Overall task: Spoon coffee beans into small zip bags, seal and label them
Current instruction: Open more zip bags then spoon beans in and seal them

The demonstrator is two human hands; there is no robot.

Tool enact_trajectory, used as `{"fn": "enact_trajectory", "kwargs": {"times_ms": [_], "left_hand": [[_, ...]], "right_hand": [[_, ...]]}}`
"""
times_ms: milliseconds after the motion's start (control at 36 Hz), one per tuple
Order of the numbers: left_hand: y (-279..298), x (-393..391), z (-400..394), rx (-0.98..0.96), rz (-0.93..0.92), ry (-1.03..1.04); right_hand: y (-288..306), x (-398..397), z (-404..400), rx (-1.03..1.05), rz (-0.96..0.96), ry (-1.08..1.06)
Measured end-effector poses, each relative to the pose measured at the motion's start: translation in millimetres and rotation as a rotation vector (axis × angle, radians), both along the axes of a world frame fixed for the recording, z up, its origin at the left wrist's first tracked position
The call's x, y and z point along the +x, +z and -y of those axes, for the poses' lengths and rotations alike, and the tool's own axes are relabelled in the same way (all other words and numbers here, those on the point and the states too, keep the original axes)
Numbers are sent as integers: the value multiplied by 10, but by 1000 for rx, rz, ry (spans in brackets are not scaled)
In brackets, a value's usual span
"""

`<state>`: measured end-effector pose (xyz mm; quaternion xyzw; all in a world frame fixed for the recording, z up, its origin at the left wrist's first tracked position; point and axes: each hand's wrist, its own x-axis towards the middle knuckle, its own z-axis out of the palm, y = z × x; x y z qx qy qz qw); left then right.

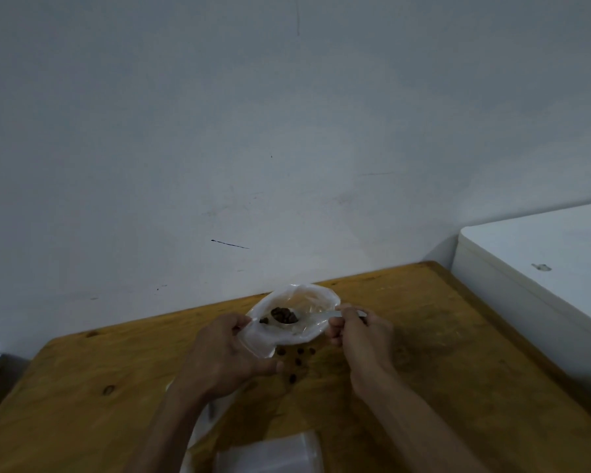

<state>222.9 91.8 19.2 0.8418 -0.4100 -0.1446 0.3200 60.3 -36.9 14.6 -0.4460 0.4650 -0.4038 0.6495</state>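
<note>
**Spoonful of beans poised inside the open bag**

Nearest the lens, a clear plastic container (270, 452) sits at the bottom edge, blurred and only partly in frame, with pale sheets (202, 425) lying under the left forearm; what those sheets are, hard to say.

Up to the action. Left hand (224, 358) has its fingers curled round the lower part of a small transparent zip bag (297, 314), thumb up by the bag's left rim, holding it above the orange-brown wooden table (440, 336). The bag's mouth gapes wide, facing the camera.

Right hand (359, 331) pinches the handle of a pale plastic spoon (316, 317) between thumb and fingertips, just at the bag's right rim. The spoon reaches in through the mouth, and its bowl carries a heap of dark brown coffee beans (284, 315). One or two beans sit just left of the bowl, inside the bag.

Down on the table, loose beans (299, 361) lie scattered below the bag, between the two wrists, apart from one another.

Behind it all, a plain grey-white wall (287, 131) with a short dark streak on it. Off to the right, a white box-like cabinet (543, 268) stands just beside the table's edge.
</note>
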Motion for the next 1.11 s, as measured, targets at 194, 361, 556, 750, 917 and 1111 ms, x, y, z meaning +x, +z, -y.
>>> {"fn": "enact_trajectory", "kwargs": {"times_ms": [194, 361, 556, 750, 917, 1111], "left_hand": [[29, -19, -6, 13, -34, 13], [65, -71, -40, -20, -52, 24], [125, -121, -115, -101, -54, 20], [165, -154, -133, -105, -51, 11], [169, -124, -94, -91, -77, 15], [146, -120, 7, 14, -50, -2]], "right_hand": [[122, -128, 24, -46, 1, 21], [228, -209, -37, -77, 20, 69], [389, -184, -214, -247, -21, 151], [427, -98, -394, -787, -237, 357], [423, -220, -189, -831, -239, 185], [201, -236, 139, -907, -409, 155]]}}
